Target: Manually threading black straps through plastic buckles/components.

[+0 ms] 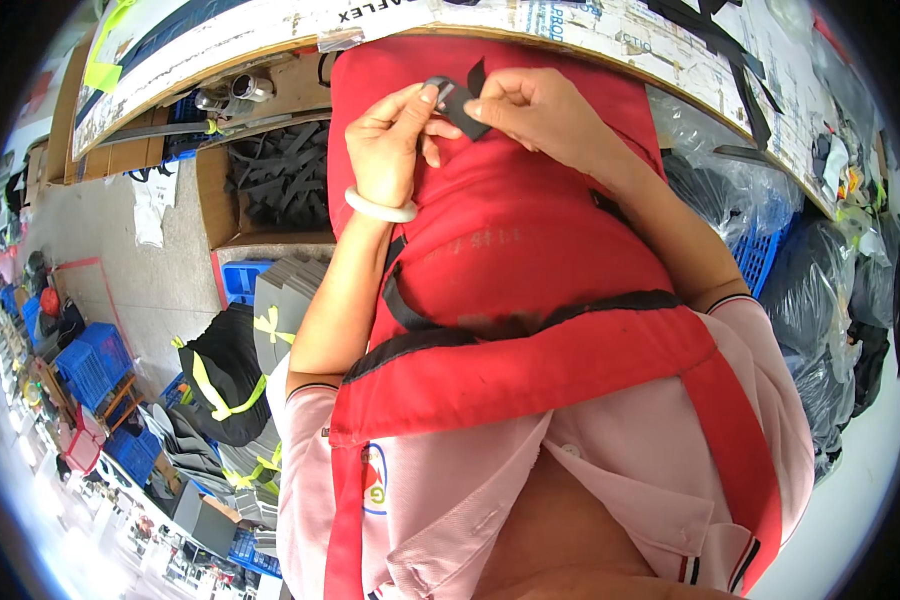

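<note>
Both hands, left hand and right hand, pinch black strap between them.

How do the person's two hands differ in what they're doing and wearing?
The left hand has a pale bangle at its wrist; the right hand wears none. The left hand pinches a small grey buckle, while the right hand grips the black strap beside it. Both hover over the red fabric, fingertips meeting.
</note>
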`<state>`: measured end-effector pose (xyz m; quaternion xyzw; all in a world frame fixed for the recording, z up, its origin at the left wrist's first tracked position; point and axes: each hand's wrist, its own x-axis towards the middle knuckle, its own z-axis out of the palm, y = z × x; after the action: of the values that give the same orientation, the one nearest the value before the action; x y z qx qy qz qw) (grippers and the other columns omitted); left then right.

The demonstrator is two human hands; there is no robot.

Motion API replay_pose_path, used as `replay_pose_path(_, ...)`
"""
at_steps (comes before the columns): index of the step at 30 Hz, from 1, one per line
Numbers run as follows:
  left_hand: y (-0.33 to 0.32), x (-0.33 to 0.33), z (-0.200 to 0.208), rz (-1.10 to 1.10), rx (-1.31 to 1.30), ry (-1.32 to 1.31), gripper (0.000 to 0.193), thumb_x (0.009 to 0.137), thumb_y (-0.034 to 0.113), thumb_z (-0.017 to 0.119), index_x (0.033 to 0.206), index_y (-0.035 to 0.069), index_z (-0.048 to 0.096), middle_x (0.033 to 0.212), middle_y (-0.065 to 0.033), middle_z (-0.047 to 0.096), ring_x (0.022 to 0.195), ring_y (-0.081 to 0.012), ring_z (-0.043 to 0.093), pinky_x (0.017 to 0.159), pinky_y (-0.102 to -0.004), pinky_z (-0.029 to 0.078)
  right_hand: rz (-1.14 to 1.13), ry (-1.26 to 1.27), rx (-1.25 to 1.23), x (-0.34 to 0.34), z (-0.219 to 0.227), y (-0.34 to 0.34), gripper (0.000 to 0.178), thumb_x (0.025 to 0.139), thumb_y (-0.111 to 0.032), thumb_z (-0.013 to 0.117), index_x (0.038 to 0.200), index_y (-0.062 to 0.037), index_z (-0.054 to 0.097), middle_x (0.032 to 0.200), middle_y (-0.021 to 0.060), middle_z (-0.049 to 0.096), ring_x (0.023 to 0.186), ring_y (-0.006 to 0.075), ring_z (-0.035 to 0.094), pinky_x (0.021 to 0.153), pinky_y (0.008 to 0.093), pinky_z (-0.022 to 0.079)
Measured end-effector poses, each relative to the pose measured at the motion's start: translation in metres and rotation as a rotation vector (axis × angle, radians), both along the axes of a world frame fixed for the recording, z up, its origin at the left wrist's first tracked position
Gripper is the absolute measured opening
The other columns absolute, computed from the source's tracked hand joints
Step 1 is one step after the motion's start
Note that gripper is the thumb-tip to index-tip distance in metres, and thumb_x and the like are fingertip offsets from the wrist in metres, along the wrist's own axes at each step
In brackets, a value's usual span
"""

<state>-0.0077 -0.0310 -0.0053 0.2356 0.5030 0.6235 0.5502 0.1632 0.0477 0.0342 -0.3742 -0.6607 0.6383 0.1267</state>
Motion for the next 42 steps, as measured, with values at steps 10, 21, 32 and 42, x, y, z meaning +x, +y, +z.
replay_pose_path(10,-0.003,0.0,0.004,-0.035,-0.023,0.139,0.017,0.088,0.006,0.065,0.101,-0.005,0.068,0.07,-0.0079,0.065,0.048,-0.0091,0.054,0.043,-0.0195,0.041,-0.163,0.215,-0.377,-0.004,-0.021,0.0,0.022,0.095,-0.026,0.056,0.083,-0.0075,0.055,0.066,-0.0032,0.05,0.05,0.004,0.042,0.045,0.0191,0.032)
replay_pose_path(21,-0.079,-0.111,0.047,-0.024,0.083,0.195,0.019,0.091,0.009,0.059,0.103,-0.003,0.064,0.07,-0.0053,0.059,0.043,-0.0059,0.041,0.038,-0.019,0.029,-0.205,0.169,0.159,-0.002,-0.013,0.058,0.015,0.093,-0.02,0.059,0.092,-0.0052,0.062,0.066,-0.0009,0.056,0.057,0.0055,0.052,0.052,0.0203,0.042)
replay_pose_path(32,-0.095,-0.158,-0.032,0.381,0.036,-0.448,0.051,0.086,-0.014,0.048,0.134,-0.012,0.031,0.13,-0.0293,0.045,0.127,-0.0392,0.043,0.113,-0.0458,0.034,-0.172,-0.351,1.279,0.021,-0.005,0.175,0.011,0.079,-0.016,0.066,0.088,-0.0109,0.07,0.095,0.006,0.062,0.096,0.0259,0.056,0.085,0.035,0.045)
replay_pose_path(42,-0.008,-0.042,0.009,-0.087,-0.017,-0.634,0.032,0.098,0.006,0.035,0.126,-0.005,0.045,0.12,-0.0269,0.056,0.112,-0.0422,0.056,0.099,-0.0517,0.045,0.141,0.019,1.01,-0.013,0.084,0.029,0.021,0.089,-0.012,0.053,0.108,-0.0098,0.063,0.095,0.0106,0.063,0.086,0.0298,0.062,0.076,0.0363,0.049)
